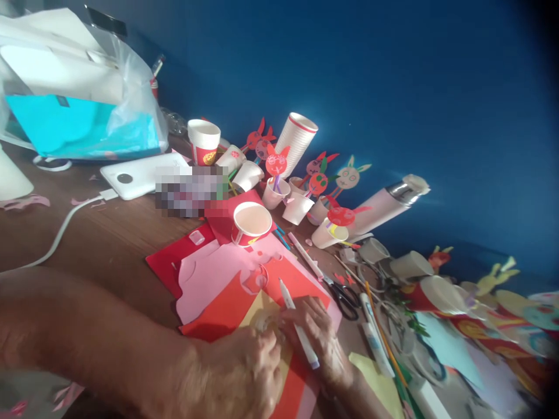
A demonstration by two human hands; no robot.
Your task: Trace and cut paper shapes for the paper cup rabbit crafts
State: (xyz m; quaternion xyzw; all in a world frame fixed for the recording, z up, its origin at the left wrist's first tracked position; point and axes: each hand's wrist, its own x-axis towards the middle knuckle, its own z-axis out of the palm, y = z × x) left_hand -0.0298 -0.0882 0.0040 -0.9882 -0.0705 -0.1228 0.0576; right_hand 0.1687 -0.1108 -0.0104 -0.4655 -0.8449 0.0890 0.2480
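Observation:
My left hand (238, 372) is curled on a yellow sheet of paper (257, 308), its fingers pinched around a small round clear thing I cannot make out. My right hand (317, 337) rests beside it on the stacked orange paper (227, 305) and grips a white marker pen (299, 326), tip pointing up and away from me. Pink paper (209, 273) and red paper (168, 262) lie underneath on the wooden table (109, 233).
A red and white paper cup (250, 224) stands just behind the papers. Several cups with paper bunny faces (314, 186), a cup stack (297, 142), a flask (384, 206), scissors (345, 297), a white phone (140, 174) with cable, and a plastic bag (74, 93) crowd the table before a blue wall.

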